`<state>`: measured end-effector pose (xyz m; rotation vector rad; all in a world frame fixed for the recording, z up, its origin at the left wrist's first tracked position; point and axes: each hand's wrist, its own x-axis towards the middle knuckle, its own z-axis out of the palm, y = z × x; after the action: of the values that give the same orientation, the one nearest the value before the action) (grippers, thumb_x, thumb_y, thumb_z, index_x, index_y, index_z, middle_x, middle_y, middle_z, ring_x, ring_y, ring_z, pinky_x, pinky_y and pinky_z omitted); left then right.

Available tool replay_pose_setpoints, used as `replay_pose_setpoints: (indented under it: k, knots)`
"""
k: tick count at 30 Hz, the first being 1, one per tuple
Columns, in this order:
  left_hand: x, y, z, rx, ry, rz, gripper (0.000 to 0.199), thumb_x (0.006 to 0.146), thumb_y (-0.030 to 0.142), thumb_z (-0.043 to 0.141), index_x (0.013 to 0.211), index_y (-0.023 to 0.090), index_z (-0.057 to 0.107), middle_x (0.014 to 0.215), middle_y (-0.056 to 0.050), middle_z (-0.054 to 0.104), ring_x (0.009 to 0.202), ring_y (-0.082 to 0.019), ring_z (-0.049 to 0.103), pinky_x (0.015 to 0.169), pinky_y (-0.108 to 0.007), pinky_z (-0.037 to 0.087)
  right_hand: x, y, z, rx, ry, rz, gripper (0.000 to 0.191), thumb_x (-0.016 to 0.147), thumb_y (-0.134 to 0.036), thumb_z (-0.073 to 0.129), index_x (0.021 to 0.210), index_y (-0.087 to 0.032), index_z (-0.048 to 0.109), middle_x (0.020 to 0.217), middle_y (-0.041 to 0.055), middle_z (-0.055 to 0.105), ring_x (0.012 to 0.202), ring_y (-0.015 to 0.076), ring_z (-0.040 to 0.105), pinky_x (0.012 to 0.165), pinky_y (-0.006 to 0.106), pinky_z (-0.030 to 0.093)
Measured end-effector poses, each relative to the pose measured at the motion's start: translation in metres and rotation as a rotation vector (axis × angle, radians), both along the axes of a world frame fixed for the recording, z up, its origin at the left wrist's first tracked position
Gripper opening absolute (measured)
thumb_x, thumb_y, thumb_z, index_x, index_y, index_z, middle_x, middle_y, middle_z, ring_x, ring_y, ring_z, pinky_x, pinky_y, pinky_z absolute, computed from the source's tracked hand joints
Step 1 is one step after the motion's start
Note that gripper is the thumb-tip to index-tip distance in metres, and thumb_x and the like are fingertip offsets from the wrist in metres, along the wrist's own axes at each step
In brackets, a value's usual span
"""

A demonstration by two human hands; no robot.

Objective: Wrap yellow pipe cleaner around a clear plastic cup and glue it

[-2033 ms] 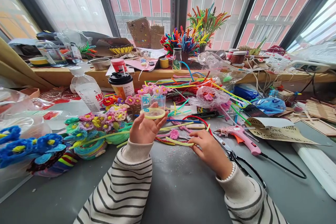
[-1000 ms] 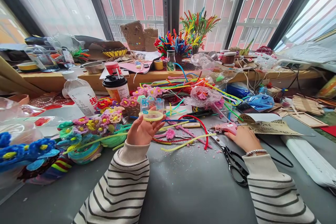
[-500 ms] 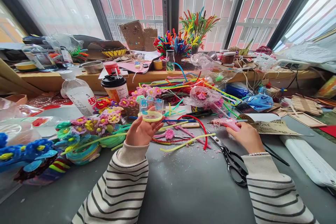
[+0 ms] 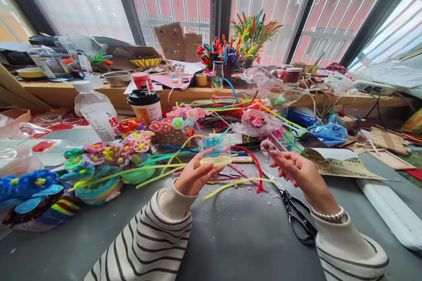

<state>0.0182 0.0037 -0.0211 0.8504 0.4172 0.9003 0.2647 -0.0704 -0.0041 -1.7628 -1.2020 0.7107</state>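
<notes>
My left hand (image 4: 194, 172) grips a clear plastic cup (image 4: 216, 151) with blue print and a pale yellow band along its bottom edge, raised above the table. Closed around a pink glue gun (image 4: 268, 148), my right hand (image 4: 301, 174) keeps it off the tabletop; the fingers cover most of its body. Pinkish residue clings around the nozzle, which points left toward the cup. Black-handled scissors (image 4: 298, 215) lie just below my right hand. A red pipe cleaner (image 4: 255, 162) and a yellow pipe cleaner (image 4: 227, 188) rest between the hands.
Pipe-cleaner flowers (image 4: 112, 153) crowd the left side, with a plastic bottle (image 4: 99, 114) and a lidded drink cup (image 4: 145, 106) behind. Sandpaper (image 4: 349, 166) and a white elongated device (image 4: 392, 210) lie right. Pipe-cleaner bundles and a plastic-wrapped flower (image 4: 257, 122) fill the back.
My right hand has lifted the pink glue gun and turned its nozzle. My left hand has moved right with the cup, closer to the glue gun, and the cup's tilt has changed.
</notes>
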Motion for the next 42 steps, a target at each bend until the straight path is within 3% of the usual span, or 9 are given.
replay_pose_setpoints:
  k: [6, 12, 15, 19, 30, 36, 42]
  knots:
    - [0.008, -0.002, 0.001, 0.063, -0.012, -0.012, 0.048, 0.057, 0.026, 0.075, 0.1, 0.013, 0.057, 0.099, -0.011, 0.067, 0.099, -0.025, 0.059, 0.097, -0.04, 0.036, -0.032, 0.006, 0.008, 0.212, -0.18, -0.093, 0.049, 0.063, -0.054, 0.059, 0.095, -0.016, 0.056, 0.085, 0.0073, 0.064, 0.07, 0.0183, 0.058, 0.06, 0.029, 0.045]
    - [0.012, -0.003, -0.002, -0.01, 0.029, 0.095, 0.06, 0.045, 0.025, 0.081, 0.095, 0.014, 0.051, 0.093, -0.01, 0.067, 0.092, -0.024, 0.062, 0.093, -0.041, 0.037, -0.042, -0.001, -0.004, 0.428, -0.466, -0.286, 0.054, 0.063, -0.053, 0.06, 0.1, -0.014, 0.054, 0.084, 0.0086, 0.063, 0.067, 0.0191, 0.059, 0.06, 0.032, 0.047]
    - [0.015, -0.003, -0.005, -0.056, 0.097, 0.177, 0.067, 0.035, 0.024, 0.084, 0.091, 0.015, 0.046, 0.086, -0.007, 0.067, 0.079, -0.021, 0.064, 0.087, -0.042, 0.04, -0.045, -0.004, -0.008, 0.511, -0.626, -0.33, 0.052, 0.064, -0.05, 0.06, 0.1, -0.014, 0.054, 0.085, 0.0087, 0.063, 0.066, 0.0184, 0.059, 0.059, 0.031, 0.047]
    - [0.017, -0.003, -0.003, -0.056, 0.151, 0.221, 0.07, 0.035, 0.023, 0.084, 0.091, 0.016, 0.043, 0.088, -0.004, 0.063, 0.075, -0.017, 0.063, 0.083, -0.039, 0.042, -0.047, -0.004, -0.011, 0.578, -0.741, -0.357, 0.051, 0.063, -0.047, 0.062, 0.101, -0.013, 0.054, 0.086, 0.0094, 0.064, 0.065, 0.0181, 0.06, 0.058, 0.029, 0.048]
    - [0.017, -0.003, -0.005, -0.073, 0.133, 0.19, 0.073, 0.034, 0.024, 0.084, 0.093, 0.016, 0.042, 0.088, -0.004, 0.063, 0.078, -0.017, 0.063, 0.076, -0.033, 0.045, -0.047, -0.003, -0.013, 0.595, -0.802, -0.36, 0.053, 0.065, -0.046, 0.061, 0.105, -0.013, 0.053, 0.087, 0.0089, 0.065, 0.066, 0.019, 0.061, 0.058, 0.029, 0.048]
    - [0.017, -0.003, -0.006, -0.042, 0.093, 0.129, 0.075, 0.041, 0.022, 0.082, 0.104, 0.017, 0.041, 0.094, -0.007, 0.064, 0.087, -0.02, 0.062, 0.084, -0.035, 0.042, -0.048, -0.002, -0.013, 0.594, -0.813, -0.37, 0.053, 0.066, -0.048, 0.06, 0.103, -0.011, 0.054, 0.085, 0.0103, 0.065, 0.067, 0.0203, 0.062, 0.059, 0.03, 0.049]
    - [0.017, -0.005, -0.004, -0.047, 0.126, 0.161, 0.073, 0.044, 0.024, 0.081, 0.106, 0.019, 0.043, 0.104, -0.008, 0.059, 0.092, -0.022, 0.06, 0.087, -0.037, 0.04, -0.046, -0.003, -0.014, 0.585, -0.814, -0.369, 0.053, 0.066, -0.048, 0.06, 0.104, -0.011, 0.054, 0.085, 0.0108, 0.064, 0.068, 0.0211, 0.061, 0.059, 0.031, 0.049]
